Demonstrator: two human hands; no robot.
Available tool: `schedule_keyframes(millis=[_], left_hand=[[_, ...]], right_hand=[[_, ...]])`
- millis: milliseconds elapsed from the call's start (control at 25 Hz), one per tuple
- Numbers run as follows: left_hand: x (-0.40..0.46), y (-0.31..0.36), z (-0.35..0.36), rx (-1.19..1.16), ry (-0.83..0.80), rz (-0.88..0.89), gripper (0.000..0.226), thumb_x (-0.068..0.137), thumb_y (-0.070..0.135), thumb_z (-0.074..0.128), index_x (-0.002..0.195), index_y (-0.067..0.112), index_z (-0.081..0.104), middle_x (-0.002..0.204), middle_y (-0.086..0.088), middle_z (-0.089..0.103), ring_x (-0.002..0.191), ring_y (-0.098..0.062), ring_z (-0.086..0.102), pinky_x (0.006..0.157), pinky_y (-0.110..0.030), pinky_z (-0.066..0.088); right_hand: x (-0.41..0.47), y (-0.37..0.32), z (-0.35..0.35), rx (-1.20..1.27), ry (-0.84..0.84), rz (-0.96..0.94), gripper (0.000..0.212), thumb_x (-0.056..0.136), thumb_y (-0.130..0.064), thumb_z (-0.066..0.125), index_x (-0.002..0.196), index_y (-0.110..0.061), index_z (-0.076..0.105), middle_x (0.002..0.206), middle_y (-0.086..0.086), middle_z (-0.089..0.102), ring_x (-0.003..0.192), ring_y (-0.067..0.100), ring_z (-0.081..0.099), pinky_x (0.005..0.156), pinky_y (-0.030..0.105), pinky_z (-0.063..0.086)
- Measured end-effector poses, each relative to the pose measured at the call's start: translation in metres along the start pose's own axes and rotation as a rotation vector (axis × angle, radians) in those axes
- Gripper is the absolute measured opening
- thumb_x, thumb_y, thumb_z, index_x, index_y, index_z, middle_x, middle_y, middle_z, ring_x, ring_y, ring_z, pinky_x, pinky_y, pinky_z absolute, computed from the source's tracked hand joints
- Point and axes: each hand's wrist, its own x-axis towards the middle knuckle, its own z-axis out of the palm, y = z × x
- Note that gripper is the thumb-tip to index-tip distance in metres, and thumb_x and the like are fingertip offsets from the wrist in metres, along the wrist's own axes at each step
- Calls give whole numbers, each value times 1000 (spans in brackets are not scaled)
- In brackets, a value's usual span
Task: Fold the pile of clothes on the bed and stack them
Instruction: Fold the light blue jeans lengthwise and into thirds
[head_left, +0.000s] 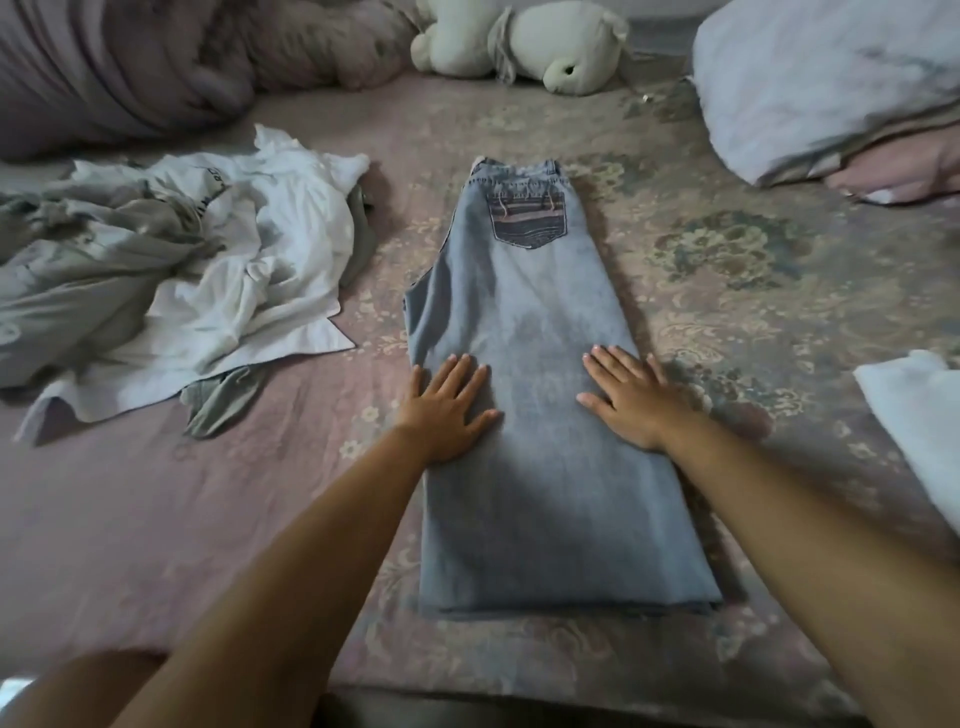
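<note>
The jeans (524, 374) lie leg over leg along the bed (260, 519), waistband beyond the fingertips, hems back near the wrists. The left hand (447, 402) and right hand (631, 397) press flat on the denim, fingers (605, 364) spread wide, gripping nothing. To smooth well, stroke outward to both edges, then bring hems to waistband squarely. The unfolded pile (171, 280) waits well left of the left fingers.
</note>
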Motion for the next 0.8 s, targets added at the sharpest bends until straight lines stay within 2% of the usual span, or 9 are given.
schedule_keyframes(millis=[80,120,160,240,320,400,600,720,800], left_hand=[[-28,19,-2,19,-17,126,81,86,73,6,152,26,-2,160,-2,-4,147,-22,-3,117,-53,2],[-51,31,1,-3,-11,218,88,81,77,0,152,25,-1,160,-4,-2,147,-24,1,116,-56,7],[-77,42,9,0,28,302,93,79,79,1,152,22,5,159,-7,5,146,-26,10,112,-61,16],[-125,56,32,69,134,451,99,77,82,19,151,17,21,155,-14,23,141,-33,26,103,-67,27],[-144,53,43,120,146,493,102,74,82,31,151,15,23,153,-17,27,140,-35,27,105,-68,25],[-143,47,39,115,201,503,90,80,71,37,148,14,28,150,-17,34,138,-33,33,100,-66,35],[-149,34,34,134,200,635,54,84,16,35,135,2,37,134,-22,53,122,-36,53,91,-54,49],[-158,27,25,167,113,609,58,73,4,29,125,-5,53,124,-26,59,114,-39,59,83,-52,53],[-169,32,13,157,61,611,62,70,1,27,123,-6,58,125,-26,58,115,-38,58,86,-50,53]], right_hand=[[-25,-5,-3,-91,24,-167,92,76,-77,-13,152,-25,-3,160,-1,-10,146,15,-10,115,41,-9],[-49,-10,3,-102,38,-285,96,72,-78,-17,151,-25,-5,159,2,-10,147,18,-7,115,39,-9],[-77,-17,13,-137,43,-388,93,78,-78,-10,152,-22,-1,159,6,-3,147,21,2,116,40,-5],[-136,-22,39,-235,134,-564,90,86,-78,14,150,-15,24,154,14,21,142,29,23,109,49,13],[-165,-11,51,-257,139,-599,93,84,-79,23,144,-9,37,149,19,31,138,32,28,105,50,21],[-167,2,49,-227,136,-610,86,88,-73,30,143,-8,35,148,20,35,137,32,31,110,45,19],[-160,10,55,-253,189,-655,64,88,-36,41,143,-3,32,140,22,47,130,35,44,114,41,15],[-163,7,51,-182,261,-662,54,83,-24,40,132,-2,39,130,19,57,125,33,49,113,38,16],[-175,3,44,-102,192,-661,52,83,-24,39,132,-5,41,131,13,58,128,23,41,112,33,20]])
